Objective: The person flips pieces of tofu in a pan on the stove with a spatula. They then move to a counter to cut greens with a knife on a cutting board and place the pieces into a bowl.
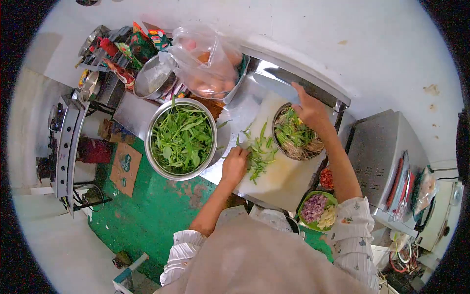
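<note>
My left hand [235, 165] is closed at the left edge of the white cutting board [289, 181], beside loose green leaves and stems [260, 153]; what its fingers hold, if anything, is too small to make out. My right hand [309, 109] reaches over the upper right rim of a round bowl [297, 132] of stems and trimmings, its fingers apart and nothing visible between them. A large steel bowl [183, 138] full of green leaves stands at the left end of the metal table.
Behind the leaf bowl are a plastic bag of eggs [210, 73] and a metal bowl [154, 77]. A green plate [318, 210] of chopped onion and garlic stands near my right forearm, beside chopped red pieces [326, 178]. A stove [66, 147] is at far left.
</note>
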The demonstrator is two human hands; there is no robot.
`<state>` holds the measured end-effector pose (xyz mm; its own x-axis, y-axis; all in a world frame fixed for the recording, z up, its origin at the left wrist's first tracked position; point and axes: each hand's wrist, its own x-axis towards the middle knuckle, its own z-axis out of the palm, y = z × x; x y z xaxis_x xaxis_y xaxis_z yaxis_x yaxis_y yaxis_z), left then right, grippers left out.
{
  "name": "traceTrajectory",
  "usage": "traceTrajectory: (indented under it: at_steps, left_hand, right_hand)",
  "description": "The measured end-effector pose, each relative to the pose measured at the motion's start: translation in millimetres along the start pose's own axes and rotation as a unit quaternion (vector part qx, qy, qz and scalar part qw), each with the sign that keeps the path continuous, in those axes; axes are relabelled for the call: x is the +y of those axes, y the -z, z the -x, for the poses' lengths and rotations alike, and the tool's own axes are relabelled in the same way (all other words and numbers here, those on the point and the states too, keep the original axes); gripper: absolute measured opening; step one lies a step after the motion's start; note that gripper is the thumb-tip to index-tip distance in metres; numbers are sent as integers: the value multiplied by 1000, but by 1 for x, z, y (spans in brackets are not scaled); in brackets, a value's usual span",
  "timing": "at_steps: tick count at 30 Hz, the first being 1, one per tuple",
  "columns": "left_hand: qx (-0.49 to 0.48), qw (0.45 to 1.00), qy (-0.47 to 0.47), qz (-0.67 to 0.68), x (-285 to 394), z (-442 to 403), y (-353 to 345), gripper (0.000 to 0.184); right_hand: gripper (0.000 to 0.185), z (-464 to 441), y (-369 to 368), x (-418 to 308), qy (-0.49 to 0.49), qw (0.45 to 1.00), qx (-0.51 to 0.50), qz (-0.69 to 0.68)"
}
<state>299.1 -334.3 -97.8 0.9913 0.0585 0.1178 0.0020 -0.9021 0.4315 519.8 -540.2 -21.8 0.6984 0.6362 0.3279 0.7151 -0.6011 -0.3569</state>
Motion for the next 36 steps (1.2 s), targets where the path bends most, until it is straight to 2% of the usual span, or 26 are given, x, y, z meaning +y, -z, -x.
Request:
traceTrajectory:
  at_steps: [4, 6, 8, 10, 12, 15, 16, 17, 18, 19, 21, 25, 27, 28, 29, 30, 31, 32, 33, 34, 36]
  left_hand:
    - [-39, 999, -12, -24, 1, -5, 5, 26]
    - [-48, 997, -52, -35, 0, -7, 10, 27]
    - [-54, 997, -52, -35, 1, -8, 17, 26]
    - [-59, 996, -50, -37, 3, -7, 21, 24]
    - [30, 998, -50, 7, 6, -5, 24, 22]
    - [-13, 998, -41, 34, 14, -6, 37, 19]
    - [-11, 999, -41, 33, 18, -9, 41, 19]
    - [-41, 998, 1, 49, 22, -12, 43, 19]
    - [-71, 995, 42, 64, 26, -15, 46, 18]
    - [-70, 995, 40, 64, 28, -19, 49, 18]
    - [-118, 962, 129, 208, 30, -29, 54, 22]
    - [-114, 948, 151, 258, 20, -33, 43, 30]
    - [-95, 907, 165, 376, 16, -33, 41, 32]
    - [-95, 907, 163, 377, 14, -34, 41, 32]
    - [-97, 865, 202, 449, 12, -34, 41, 28]
    - [-98, 815, 240, 517, 12, -34, 42, 24]
    - [-97, 816, 239, 517, 12, -34, 43, 24]
    - [-87, 787, 248, 558, 11, -34, 44, 20]
    - [-76, 757, 255, 597, 11, -34, 46, 17]
    - [-75, 757, 255, 597, 10, -32, 47, 17]
    - [-64, 711, 253, 653, 12, -32, 54, 10]
  right_hand:
    - [66, 22, 27, -14, -87, 995, -12, -55]
    - [65, 32, 45, -27, -122, 989, -22, -80]
    - [64, 38, 66, -46, -219, 968, -50, -110]
    - [62, 48, 75, -57, -222, 966, -17, -129]
    - [60, 60, 75, -61, -223, 963, 15, -149]
    - [59, 77, 75, -67, -235, 953, 47, -185]
    - [60, 78, 83, -78, -283, 935, 23, -214]
    - [62, 79, 88, -85, -330, 912, -1, -242]
    - [62, 83, 88, -87, -329, 913, 1, -242]
    - [61, 87, 86, -88, -325, 913, 5, -246]
    - [60, 94, 84, -91, -322, 913, 12, -250]
    - [57, 111, 71, -93, -301, 915, 36, -265]
    - [53, 118, 67, -99, -286, 918, 60, -269]
    - [50, 119, 67, -107, -316, 886, 68, -332]
    - [48, 118, 66, -114, -343, 850, 75, -393]
    - [48, 118, 65, -120, -343, 850, 76, -392]
    - [46, 118, 63, -126, -378, 808, 60, -448]
    - [45, 118, 61, -132, -410, 761, 42, -501]
    - [44, 119, 54, -136, -412, 785, 28, -461]
    - [44, 119, 49, -140, -411, 786, 28, -462]
    - [44, 117, 42, -148, -405, 730, 29, -550]
